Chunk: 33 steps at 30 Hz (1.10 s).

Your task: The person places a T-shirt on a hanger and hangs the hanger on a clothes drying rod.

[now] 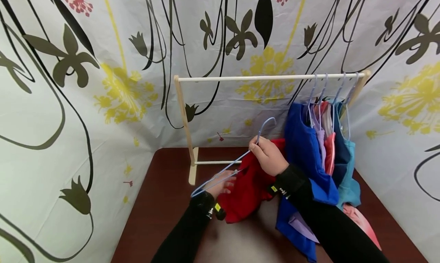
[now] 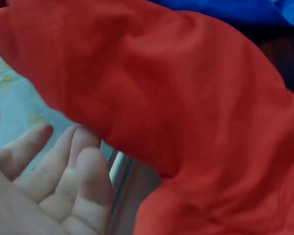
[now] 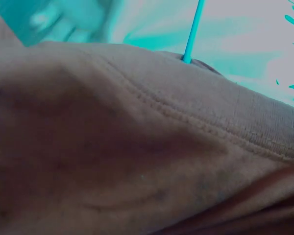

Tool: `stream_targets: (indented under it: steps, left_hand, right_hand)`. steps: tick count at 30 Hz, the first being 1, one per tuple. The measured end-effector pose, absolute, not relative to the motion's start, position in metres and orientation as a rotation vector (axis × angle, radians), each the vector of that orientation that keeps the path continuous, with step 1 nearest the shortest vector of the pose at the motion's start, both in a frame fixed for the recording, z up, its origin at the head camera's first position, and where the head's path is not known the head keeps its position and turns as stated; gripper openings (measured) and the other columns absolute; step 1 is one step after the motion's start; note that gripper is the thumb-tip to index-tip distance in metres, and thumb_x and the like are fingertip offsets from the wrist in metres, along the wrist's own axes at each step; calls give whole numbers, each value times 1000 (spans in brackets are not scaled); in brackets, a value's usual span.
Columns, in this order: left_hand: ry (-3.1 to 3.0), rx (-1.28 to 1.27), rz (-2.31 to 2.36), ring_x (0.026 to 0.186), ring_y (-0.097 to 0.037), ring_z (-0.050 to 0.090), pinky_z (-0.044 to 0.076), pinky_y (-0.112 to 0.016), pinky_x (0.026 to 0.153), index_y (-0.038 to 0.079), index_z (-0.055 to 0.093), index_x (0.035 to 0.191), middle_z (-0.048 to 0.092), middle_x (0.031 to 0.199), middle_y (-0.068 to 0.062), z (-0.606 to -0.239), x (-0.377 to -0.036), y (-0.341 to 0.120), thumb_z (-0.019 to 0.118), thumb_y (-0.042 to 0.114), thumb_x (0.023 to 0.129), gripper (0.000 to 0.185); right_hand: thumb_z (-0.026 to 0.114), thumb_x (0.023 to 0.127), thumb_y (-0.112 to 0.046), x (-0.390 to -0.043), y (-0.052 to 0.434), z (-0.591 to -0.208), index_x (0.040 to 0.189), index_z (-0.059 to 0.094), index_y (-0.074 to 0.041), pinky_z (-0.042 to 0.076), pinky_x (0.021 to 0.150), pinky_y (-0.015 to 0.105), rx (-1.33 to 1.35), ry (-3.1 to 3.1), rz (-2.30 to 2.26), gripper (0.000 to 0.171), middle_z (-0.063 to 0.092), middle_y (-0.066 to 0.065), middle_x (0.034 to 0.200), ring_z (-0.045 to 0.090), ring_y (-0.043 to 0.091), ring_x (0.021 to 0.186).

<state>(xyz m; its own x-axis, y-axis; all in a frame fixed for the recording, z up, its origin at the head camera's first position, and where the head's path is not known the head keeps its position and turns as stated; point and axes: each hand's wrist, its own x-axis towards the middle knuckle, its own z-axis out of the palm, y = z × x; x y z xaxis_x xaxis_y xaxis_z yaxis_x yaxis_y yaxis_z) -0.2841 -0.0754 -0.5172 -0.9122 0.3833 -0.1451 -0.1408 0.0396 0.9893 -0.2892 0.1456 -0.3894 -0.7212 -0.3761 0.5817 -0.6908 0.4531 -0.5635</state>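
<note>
The right hand pinches the light blue hanger at its neck, over the red garment on the brown table. The left hand, fingers apparently relaxed beside the cloth, grips nothing. Best to hold the hanger steady and spread the neckline over 1 shoulder first.

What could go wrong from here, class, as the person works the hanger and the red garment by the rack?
1. The right hand pinches the light blue hanger near its hook only, so it may twist.
2. The red garment hangs bunched; the left hand lies open beside it, so the cloth might slide off.
3. The hanging clothes crowd the rail; hooks may tangle.
</note>
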Motion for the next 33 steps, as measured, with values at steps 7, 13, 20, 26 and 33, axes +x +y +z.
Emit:
stream_targets:
  steps: [7, 13, 20, 26, 33]
  left_hand:
    - [2069, 301, 1821, 67, -18, 48, 41, -27, 59, 10, 59, 90, 59, 88, -3, -515, -284, -55, 50, 29, 101, 24]
    - [2026, 312, 1720, 67, -16, 46, 45, -30, 69, 1, 63, 117, 50, 77, 0, -514, -278, -58, 52, 16, 92, 31]
    - [2183, 494, 1436, 88, -18, 59, 51, -35, 79, 4, 50, 146, 61, 123, -6, -521, -274, -58, 53, 19, 93, 56]
    - [2272, 458, 1360, 75, -18, 58, 49, -31, 65, 5, 50, 147, 63, 108, -7, -526, -278, -62, 55, 12, 91, 56]
    - [2293, 192, 1597, 53, -16, 49, 48, -30, 55, 8, 61, 133, 53, 67, -2, -543, -294, -89, 56, 20, 100, 36]
  right_hand:
    - [52, 105, -8, -286, 146, -390, 94, 62, -9, 39, 72, 29, 892, -2309, 1237, 15, 50, -3, 81, 49, 15, 75]
    - [51, 105, -8, -285, 148, -392, 94, 62, -7, 39, 71, 29, 868, -2301, 1269, 15, 50, -2, 80, 49, 16, 74]
    - [52, 105, -9, -287, 149, -395, 93, 62, -8, 39, 71, 29, 851, -2301, 1282, 16, 50, -2, 79, 50, 17, 75]
    - [53, 105, -11, -287, 151, -394, 94, 64, -9, 39, 71, 30, 808, -2303, 1258, 15, 51, -1, 79, 50, 17, 75]
    - [52, 105, -12, -289, 156, -393, 95, 63, -6, 38, 72, 31, 707, -2290, 1197, 16, 52, 2, 79, 50, 19, 77]
